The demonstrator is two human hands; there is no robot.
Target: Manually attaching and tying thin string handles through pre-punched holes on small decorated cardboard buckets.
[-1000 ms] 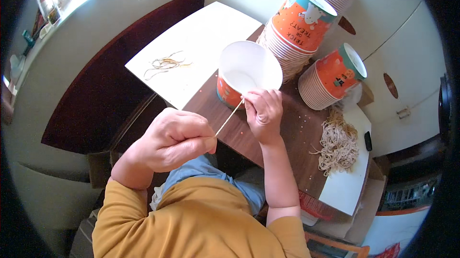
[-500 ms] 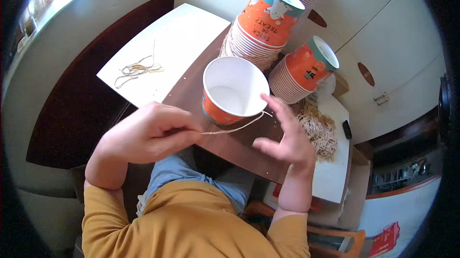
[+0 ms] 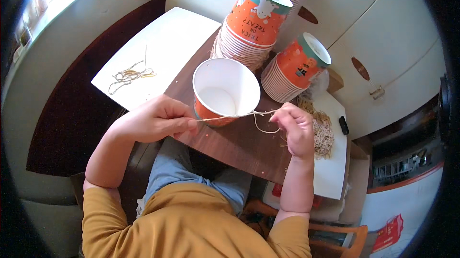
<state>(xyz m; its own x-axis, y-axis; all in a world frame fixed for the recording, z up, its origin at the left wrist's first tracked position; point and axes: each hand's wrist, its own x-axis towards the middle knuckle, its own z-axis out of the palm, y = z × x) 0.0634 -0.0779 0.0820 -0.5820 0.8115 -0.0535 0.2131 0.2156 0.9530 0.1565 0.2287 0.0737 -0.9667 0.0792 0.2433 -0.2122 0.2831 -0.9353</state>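
An orange paper bucket (image 3: 209, 112) with a white inside stands upright on the brown table, its mouth toward me. A thin beige cord (image 3: 216, 118) runs across its near rim, stretched between my two hands. My left hand (image 3: 165, 118) pinches one end, just left of the bucket. To the right of the rim, my right hand (image 3: 295, 126) has its fingers closed on the other end. A loop of cord hangs beside that hand, near a small knot or crossing by the rim. Whether the cord passes through the bucket's wall cannot be made out.
Behind the bucket rises a tall stack of upside-down orange buckets (image 3: 251, 23), with a shorter stack (image 3: 292, 68) to its right. A heap of pale cords (image 3: 322, 131) and a black object (image 3: 343, 125) lie at the right. Several loose cords (image 3: 132, 75) rest on the white leaf.
My right hand has closed on the cord, where before it was open beside it. The cord is now drawn taut across the bucket's front. The view has shifted slightly.
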